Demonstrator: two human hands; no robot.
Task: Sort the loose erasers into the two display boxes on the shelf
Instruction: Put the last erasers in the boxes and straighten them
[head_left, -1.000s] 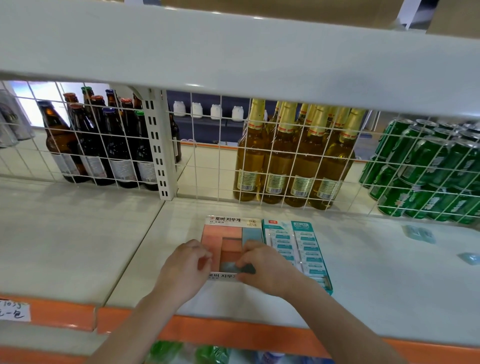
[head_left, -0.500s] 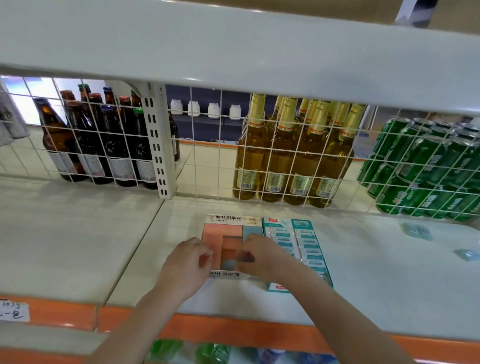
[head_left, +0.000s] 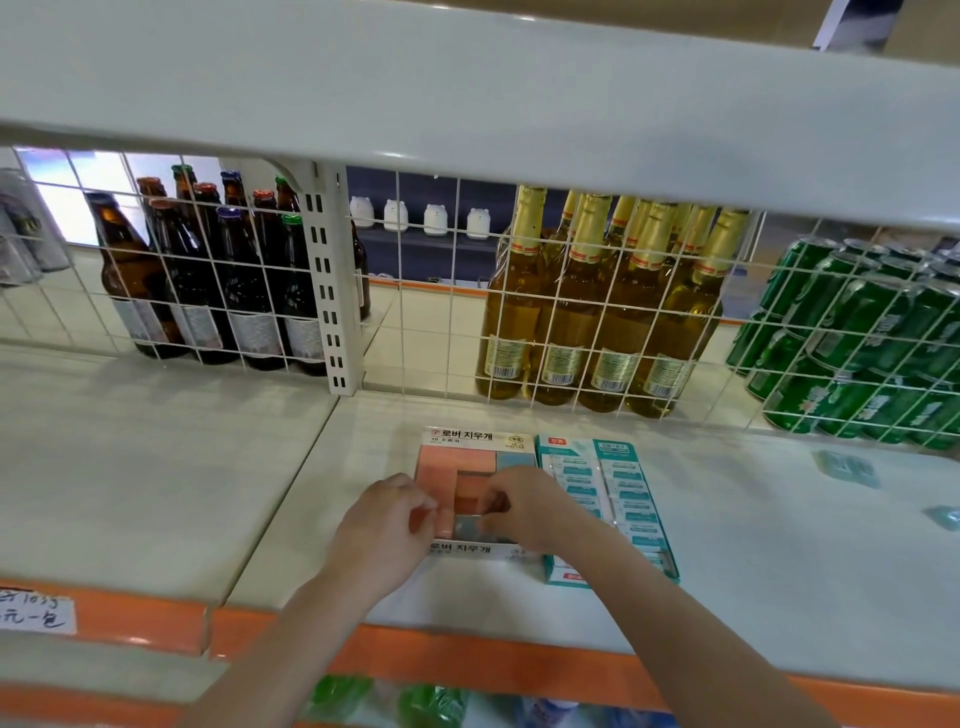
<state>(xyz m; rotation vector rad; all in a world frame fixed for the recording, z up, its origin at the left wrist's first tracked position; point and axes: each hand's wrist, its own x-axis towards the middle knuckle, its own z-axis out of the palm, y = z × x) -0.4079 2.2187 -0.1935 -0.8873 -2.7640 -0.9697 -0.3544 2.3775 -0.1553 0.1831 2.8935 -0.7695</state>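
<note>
Brown glass first, far left: dark bottles (head_left: 208, 280) behind white wire mesh (head_left: 447, 332), too bunched for a sure count. Next along, four small white jars (head_left: 418, 217) in a row deep in the background. Then amber bottles (head_left: 597, 322) with gold foil necks, four in the front rank, more behind. Far right, stacked green cans (head_left: 852, 353), count unclear.

On the white shelf (head_left: 156, 467), near the front edge, two display boxes touching side by side. Left one: pink box (head_left: 480, 444) with black Korean lettering, partly filled with flat salmon-pink erasers (head_left: 439, 467) plus one grey-blue (head_left: 515, 461) at the back right corner. Right one: teal box (head_left: 608, 499), two neat columns of white-and-teal wrapped erasers.

Left hand (head_left: 387, 527) curled over the pink box's front left, fingertips pinching something pink, seemingly an eraser. Right hand (head_left: 524, 509) curled over its front right, fingers bent down into the box; whether gripping anything, cannot tell.

Further right, two loose teal-wrapped erasers: one (head_left: 844, 467) nearer the mesh, one (head_left: 943, 517) at the frame's edge, well apart from the boxes.
</note>
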